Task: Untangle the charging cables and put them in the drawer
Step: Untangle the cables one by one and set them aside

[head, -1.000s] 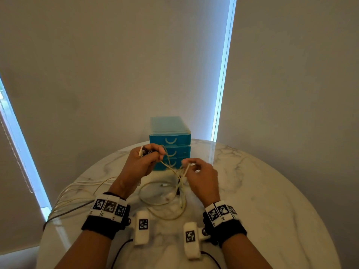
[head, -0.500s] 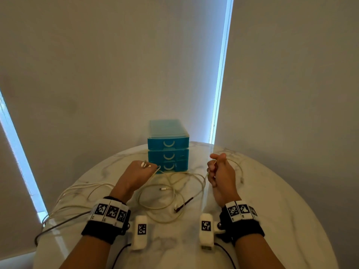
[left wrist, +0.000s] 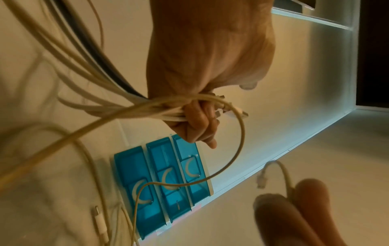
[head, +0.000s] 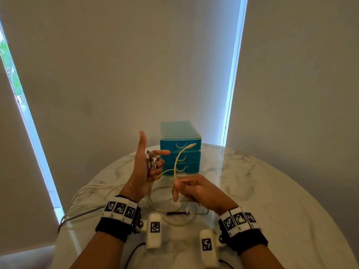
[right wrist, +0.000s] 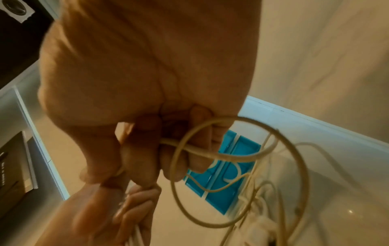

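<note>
My left hand (head: 153, 162) is raised in front of the blue three-drawer unit (head: 180, 152). Its lower fingers curl round a bundle of cable ends (head: 152, 161), while the thumb points up and the index finger points right. The left wrist view shows that bundle of white cables (left wrist: 179, 116) gripped in the fist. Just right of it, my right hand (head: 180, 186) pinches a yellowish cable (head: 175, 166). That cable's plug end (head: 192, 145) arcs up before the top drawer. Seen from the right wrist, the fingers (right wrist: 147, 149) pinch the same cable (right wrist: 189, 148). All three drawers look closed.
Loops of cable (head: 167, 208) and a black plug (head: 177, 213) lie on the round marble table (head: 272, 191) between my wrists. More cables (head: 83, 200) trail off the table's left edge. Walls and blinds stand behind the drawer unit (left wrist: 164, 183).
My left hand has lifted off the table and opened its thumb and index finger. My right hand has swung back from the right to the centre, and the cable's plug end now stands up.
</note>
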Motion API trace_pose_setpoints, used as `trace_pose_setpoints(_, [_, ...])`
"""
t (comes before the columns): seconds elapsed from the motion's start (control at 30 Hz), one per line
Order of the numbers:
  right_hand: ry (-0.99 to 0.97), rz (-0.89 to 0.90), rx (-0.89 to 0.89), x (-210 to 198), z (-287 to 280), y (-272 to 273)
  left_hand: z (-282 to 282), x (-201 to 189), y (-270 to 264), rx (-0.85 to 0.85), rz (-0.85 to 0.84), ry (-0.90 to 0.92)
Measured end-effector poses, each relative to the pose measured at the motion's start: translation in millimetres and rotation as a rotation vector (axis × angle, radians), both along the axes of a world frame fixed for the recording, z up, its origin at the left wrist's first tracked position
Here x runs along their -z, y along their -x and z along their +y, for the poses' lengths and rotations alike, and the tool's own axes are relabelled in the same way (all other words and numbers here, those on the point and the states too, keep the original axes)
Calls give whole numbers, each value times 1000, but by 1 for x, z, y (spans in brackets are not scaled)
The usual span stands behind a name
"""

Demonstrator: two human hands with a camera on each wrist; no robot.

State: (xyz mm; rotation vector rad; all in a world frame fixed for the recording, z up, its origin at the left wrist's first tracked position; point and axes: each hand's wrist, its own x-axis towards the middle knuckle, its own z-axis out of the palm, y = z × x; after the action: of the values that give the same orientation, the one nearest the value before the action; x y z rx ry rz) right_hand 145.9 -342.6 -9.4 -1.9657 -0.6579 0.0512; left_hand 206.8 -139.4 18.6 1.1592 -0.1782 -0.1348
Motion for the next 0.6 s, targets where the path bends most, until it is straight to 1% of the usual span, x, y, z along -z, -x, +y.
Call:
trace_pose_setpoints(0.07, [102, -38, 15, 1, 5, 1, -5, -1, 4, 45, -18, 15])
trace_pose_setpoints(0.13, [148, -55, 28, 1, 6, 0, -10, -2, 8, 96, -52, -15])
trace_pose_setpoints(0.23, [202, -65, 21, 1, 5, -1, -13, -4, 16, 46, -74, -138])
trace_pose_setpoints(0.33, [238, -66, 22, 0, 5, -1, -13, -5, 18, 32, -136, -164])
trace_pose_setpoints(0.4, [253, -61, 34, 1, 5, -2, -11, -2, 13, -9, -155, -203])
trace_pose_setpoints(0.5, [245, -44, 63, 5, 5, -4, -10, 0, 10, -61, -158, -246])
trace_pose_setpoints(0.53, [217, -47, 85, 6, 5, -5, -10, -1, 11, -56, -165, -224])
trace_pose_setpoints(0.6, [75, -66, 161, 8, 2, -8, -10, -4, 11, -91, -164, -133])
